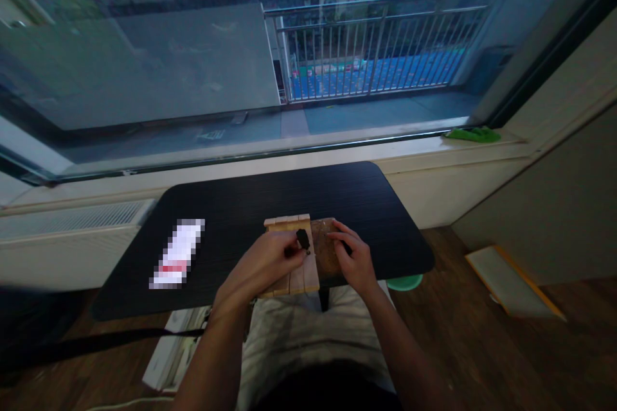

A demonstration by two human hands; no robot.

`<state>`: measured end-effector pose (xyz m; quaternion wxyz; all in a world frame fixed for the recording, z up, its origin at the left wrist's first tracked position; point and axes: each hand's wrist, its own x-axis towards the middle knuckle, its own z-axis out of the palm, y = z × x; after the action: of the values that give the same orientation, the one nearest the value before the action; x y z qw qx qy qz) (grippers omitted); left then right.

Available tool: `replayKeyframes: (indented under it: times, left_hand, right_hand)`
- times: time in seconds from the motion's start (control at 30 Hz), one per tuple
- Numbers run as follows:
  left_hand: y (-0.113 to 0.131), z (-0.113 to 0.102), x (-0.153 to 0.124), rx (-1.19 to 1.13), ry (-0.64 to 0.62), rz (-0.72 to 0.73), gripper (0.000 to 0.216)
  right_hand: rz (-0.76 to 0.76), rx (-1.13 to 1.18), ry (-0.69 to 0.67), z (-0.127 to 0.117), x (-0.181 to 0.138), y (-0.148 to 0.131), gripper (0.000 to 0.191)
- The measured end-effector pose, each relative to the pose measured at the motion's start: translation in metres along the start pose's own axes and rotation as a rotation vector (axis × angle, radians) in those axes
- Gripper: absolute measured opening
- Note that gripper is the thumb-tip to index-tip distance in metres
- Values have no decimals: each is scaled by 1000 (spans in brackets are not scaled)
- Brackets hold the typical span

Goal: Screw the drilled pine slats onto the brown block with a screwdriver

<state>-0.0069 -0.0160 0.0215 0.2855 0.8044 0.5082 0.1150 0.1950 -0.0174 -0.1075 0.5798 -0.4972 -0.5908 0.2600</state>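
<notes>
My left hand (272, 260) is closed, its fingertips pinching a small black piece (303, 239) above a pale wooden board (301, 279) made of several strips. What the piece is, I cannot make out. Against the right side of the wooden board lies a brown, rough-looking flat piece (322, 221). Over that brown piece is my right hand (354, 257), index and middle fingers stretched out and apart from the thumb. Nothing shows clearly between those fingers. Part of the wooden board is hidden under my left hand.
The boards rest near the front edge of a black table (231, 205). A blurred-out white and red rectangle (178, 253) lies at its left. A green cloth (475, 135) is on the window sill (414, 157). Below the table's right edge shows a green round thing (405, 282).
</notes>
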Motion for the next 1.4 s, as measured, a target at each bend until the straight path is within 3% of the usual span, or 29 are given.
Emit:
replayKeyframes:
  times: [0.23,0.4,1.0,1.4]
  left_hand:
    - [8,2,-2,-48,46,-44,13]
    - [7,5,-1,-70,52,-68,26]
    - [6,11,-3,19,162,-147,25]
    - [9,11,-2,83,165,-174,26]
  right_hand:
    - [-13,-10,6,0,0,0,25]
    - [-7,-3,1,1,0,1,25]
    - [-15,-19,3,2,0,1,26]
    - [-8,-14,4,2,1,2,25]
